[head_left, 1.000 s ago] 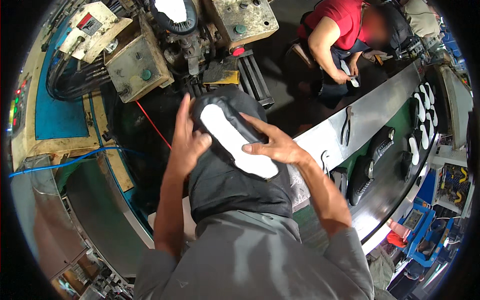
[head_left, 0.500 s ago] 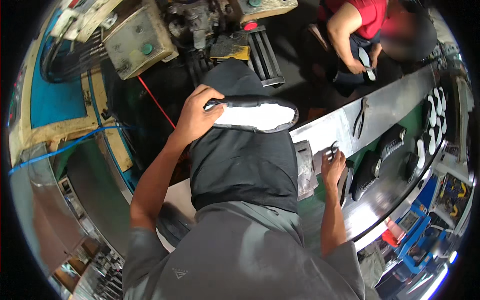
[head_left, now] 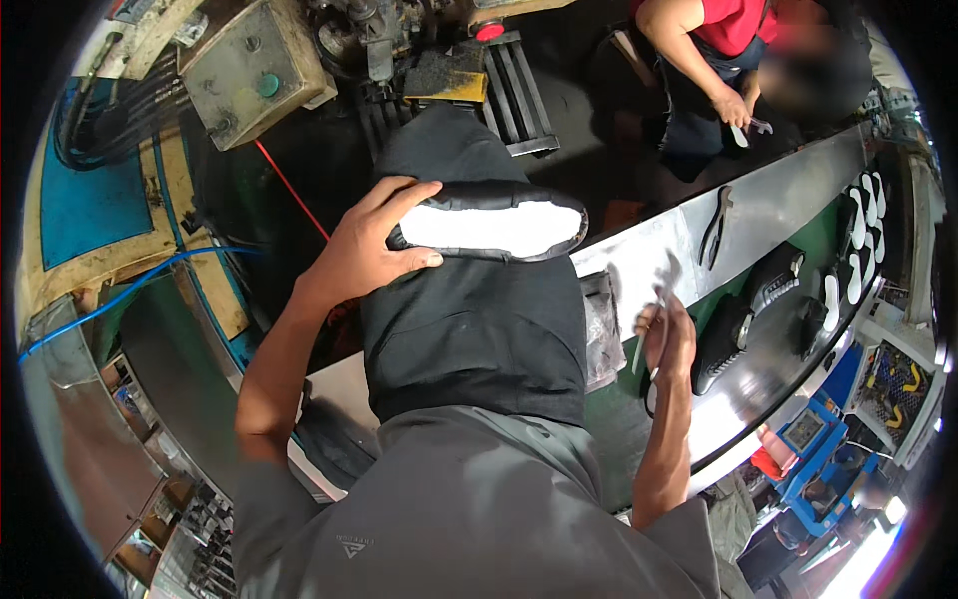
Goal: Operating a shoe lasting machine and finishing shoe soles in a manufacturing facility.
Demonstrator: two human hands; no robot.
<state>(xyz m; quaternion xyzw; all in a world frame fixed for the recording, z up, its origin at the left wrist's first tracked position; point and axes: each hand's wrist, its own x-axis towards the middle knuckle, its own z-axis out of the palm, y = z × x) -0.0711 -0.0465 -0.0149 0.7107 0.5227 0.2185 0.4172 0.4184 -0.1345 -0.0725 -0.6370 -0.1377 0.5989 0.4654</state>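
1. Steadying the black lasted shoe (head_left: 461,200) crosswise on my black-clad lap (head_left: 469,339), white underside (head_left: 519,230) up. My left hand (head_left: 371,240) grasps its left end: fingers over the far edge, thumb along the near one.
2. Judgement on hold: firm downward pressure into the lap should stop the shoe rolling; fingertips are best off the folded black rim being worked.
3. My right hand (head_left: 673,344), out over the bench side, is wrapped around a slim metal hand tool (head_left: 661,293), apart from the shoe. Head blurred; exact type uncertain. A settled handle grip and square contact would likely spare the upper.
4. Farther: pincers (head_left: 719,208) lie on the metal bench strip (head_left: 788,180); elbow clearance advisable.
5. Beyond: white insoles (head_left: 856,222), and a co-worker in red (head_left: 733,28).
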